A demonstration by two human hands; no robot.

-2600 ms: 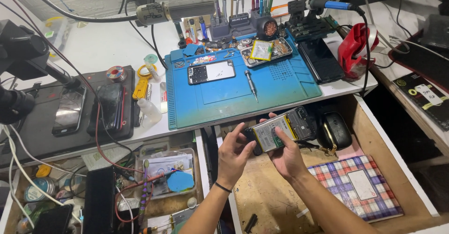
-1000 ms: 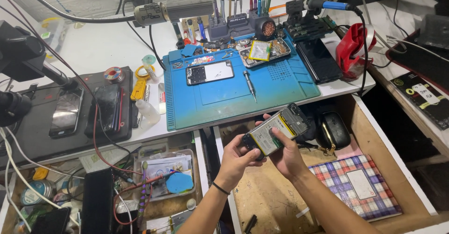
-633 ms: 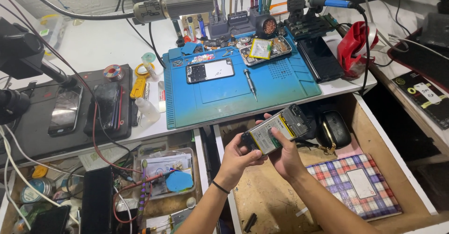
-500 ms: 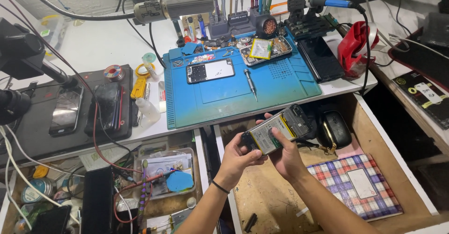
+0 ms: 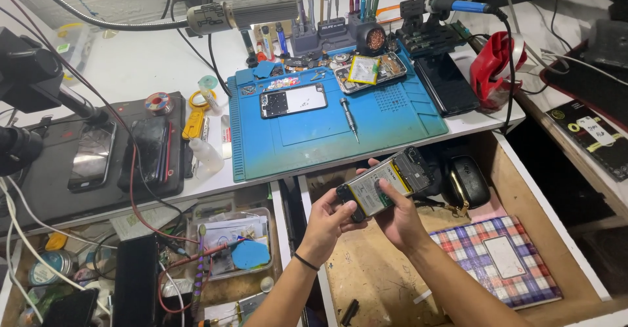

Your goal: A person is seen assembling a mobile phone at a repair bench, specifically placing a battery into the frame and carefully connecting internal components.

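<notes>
- Holding an opened phone (image 5: 387, 184) in both hands, a little right of the frame's centre, above an open wooden drawer (image 5: 386, 275) and just below the edge of the tabletop (image 5: 163, 59).
- My left hand (image 5: 330, 219) pinches the phone's lower-left end, thumb on top and fingers curled underneath; that grip is closed on it.
- My right hand (image 5: 400, 217) cradles the phone from below and behind, fingers wrapped round its far edge, so this grip too is closed on the phone.
- As for progress, the back cover is already off: a yellowish battery fills most of the body, and dark shielding with small parts shows at the upper-right end. I judge the opening done and the work inside not finished, since nothing looks lifted out of this body.
- It lies tilted, the right end higher than the left, the open side facing up.
- On the blue work mat (image 5: 314, 137), upper centre of the frame, lie another phone body with a pale panel (image 5: 293, 99) and a screwdriver (image 5: 348, 115), both untouched and well apart from my hands.
- A tray of parts (image 5: 368, 72) sits at the mat's top edge, and a dark phone screen (image 5: 448, 85) lies to its right.
- In the drawer, a dark pouch (image 5: 466, 180) lies just right of the phone and a checked notebook (image 5: 497, 261) at lower right.
</notes>
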